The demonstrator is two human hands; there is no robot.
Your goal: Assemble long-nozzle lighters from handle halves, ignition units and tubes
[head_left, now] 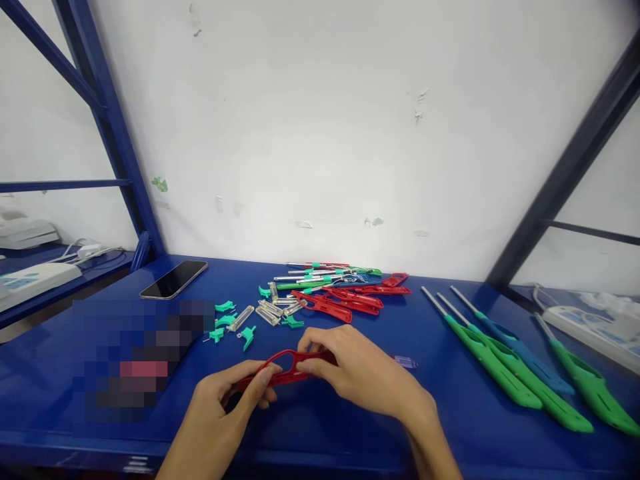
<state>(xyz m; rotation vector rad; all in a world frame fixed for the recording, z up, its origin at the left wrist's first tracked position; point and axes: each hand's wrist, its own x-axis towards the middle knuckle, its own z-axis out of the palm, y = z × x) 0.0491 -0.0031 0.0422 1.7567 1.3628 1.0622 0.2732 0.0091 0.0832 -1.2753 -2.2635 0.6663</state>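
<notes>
We hold a slim red plastic casing (287, 378) sideways over the tabletop (320, 433), near its front edge. Our left grip (216, 393) is closed on one end, our right grip (355, 363) on the other. Between them we see a rounded opening framed by a thin, curved rim; our fingers hide both ends of it.

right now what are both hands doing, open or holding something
Left hand: closed, holding one end of a red plastic casing.
Right hand: closed, pinching the same casing.
</notes>
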